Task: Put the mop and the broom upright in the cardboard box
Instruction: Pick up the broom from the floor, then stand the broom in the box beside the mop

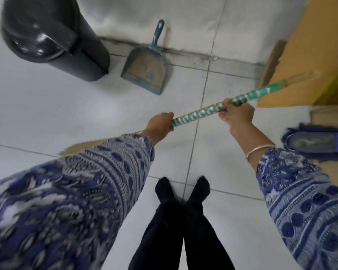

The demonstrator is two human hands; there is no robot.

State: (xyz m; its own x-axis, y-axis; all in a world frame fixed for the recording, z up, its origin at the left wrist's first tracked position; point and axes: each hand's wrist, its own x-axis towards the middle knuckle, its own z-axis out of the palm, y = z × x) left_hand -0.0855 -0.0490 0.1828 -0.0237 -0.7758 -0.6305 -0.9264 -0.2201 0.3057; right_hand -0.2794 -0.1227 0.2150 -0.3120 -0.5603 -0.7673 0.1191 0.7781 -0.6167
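Observation:
I hold the broom nearly level over the tiled floor by its handle, which is wrapped in teal and silver. My left hand grips the lower part and my right hand grips it further up. Tan bristles show beyond my left sleeve. The other end is blurred and reaches over the cardboard box at the upper right. The blue mop head is at the right edge, beside brown cardboard surfaces; its pole is out of view.
A black lidded bin stands at the upper left. A teal dustpan leans against the white wall. My feet in black socks stand on the light floor tiles at the bottom centre.

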